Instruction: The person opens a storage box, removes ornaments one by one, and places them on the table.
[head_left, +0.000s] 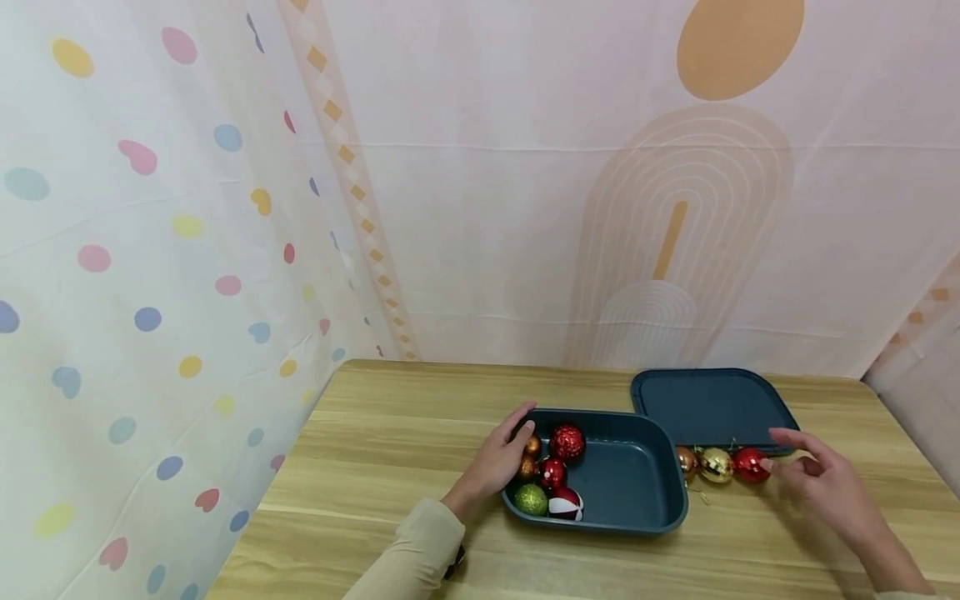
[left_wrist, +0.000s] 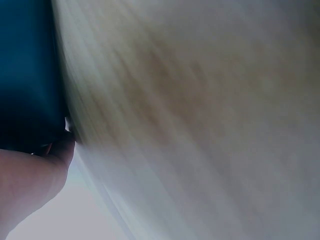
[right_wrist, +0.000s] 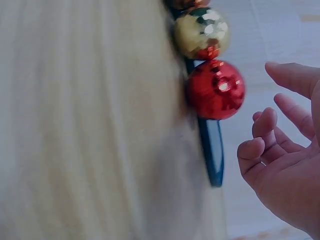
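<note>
My left hand (head_left: 495, 458) grips the left end of a dark blue rectangular container (head_left: 626, 475), thumb at the rim; the left wrist view catches part of the hand against the container's wall (left_wrist: 30, 75). Inside, gathered at the left end, lie several Christmas baubles, among them a glittery red bauble (head_left: 567, 442), a green bauble (head_left: 531, 500) and a red-and-white bauble (head_left: 566, 504). On the right, my right hand (head_left: 821, 487) hovers with parted fingers beside a shiny red bauble (head_left: 751, 465). The right wrist view has a gap between the fingers and that red bauble (right_wrist: 216, 90).
A flat dark blue lid (head_left: 712, 408) lies behind the container to the right. Along its front edge, a gold bauble (head_left: 716, 465) and a copper bauble (head_left: 686, 462) line up with the red one. The wooden table (head_left: 390, 425) meets a patterned curtain (head_left: 480, 208) at the back.
</note>
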